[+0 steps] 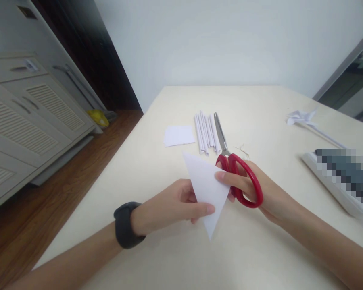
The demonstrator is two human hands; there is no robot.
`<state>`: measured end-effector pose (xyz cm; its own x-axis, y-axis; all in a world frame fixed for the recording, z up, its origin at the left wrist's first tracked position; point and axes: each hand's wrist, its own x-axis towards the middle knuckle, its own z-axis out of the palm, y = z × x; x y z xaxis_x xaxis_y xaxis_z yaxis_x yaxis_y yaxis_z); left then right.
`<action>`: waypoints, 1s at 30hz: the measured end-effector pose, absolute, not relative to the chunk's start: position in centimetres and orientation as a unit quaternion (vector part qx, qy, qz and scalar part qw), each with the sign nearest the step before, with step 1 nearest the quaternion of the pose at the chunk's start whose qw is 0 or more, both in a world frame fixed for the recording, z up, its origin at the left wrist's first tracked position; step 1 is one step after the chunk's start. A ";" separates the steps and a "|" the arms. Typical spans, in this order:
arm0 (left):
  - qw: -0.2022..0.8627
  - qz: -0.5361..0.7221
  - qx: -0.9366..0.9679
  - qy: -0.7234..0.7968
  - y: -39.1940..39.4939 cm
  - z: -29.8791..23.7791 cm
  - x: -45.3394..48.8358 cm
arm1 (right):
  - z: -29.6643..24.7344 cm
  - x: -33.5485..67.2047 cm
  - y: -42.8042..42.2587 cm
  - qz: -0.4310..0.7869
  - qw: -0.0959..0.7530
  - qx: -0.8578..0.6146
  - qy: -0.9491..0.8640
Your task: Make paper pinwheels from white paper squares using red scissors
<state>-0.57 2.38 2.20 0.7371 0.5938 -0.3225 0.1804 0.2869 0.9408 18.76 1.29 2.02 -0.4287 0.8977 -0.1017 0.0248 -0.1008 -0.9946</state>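
Over a smooth, cream-coloured surface (169, 262), a left hand (172, 207) and a right hand (245, 184) work at frame centre, the right with red-plastic-handled steel scissors (224, 151) looped over it, a doubled-up grip that could crease or drop the flat white paper triangle (205, 186) both hands hold, fingers closed on it and thumbs in front. The narrow, hard blades point up the frame beside a row of slender rolled white paper tubes (204, 133), which a careless wrist turn might scatter or nick. Left of them lie thin, matte, square-cut white sheets (179, 135), light enough, perhaps, to slide if brushed.
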 end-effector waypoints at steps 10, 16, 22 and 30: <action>0.708 0.131 0.602 0.346 2.4 2.1 -0.7 | 2.3 18.6 1.1 0.631 0.366 -0.398 -0.557; 0.738 0.131 0.571 0.335 2.3 2.4 -0.6 | 2.3 19.1 1.2 0.618 0.395 -0.396 -0.552; 0.747 0.150 0.557 0.331 2.2 2.0 -0.7 | 2.5 19.1 1.1 0.630 0.400 -0.396 -0.535; 0.754 0.140 0.550 0.331 2.2 2.4 -0.6 | 2.3 19.4 1.5 0.614 0.409 -0.399 -0.545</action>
<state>-0.59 2.17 2.38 0.7419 0.5749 -0.3450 0.1536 0.3552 0.9221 19.38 1.55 2.25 -0.3463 0.9371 -0.0438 -0.0673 -0.0714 -0.9952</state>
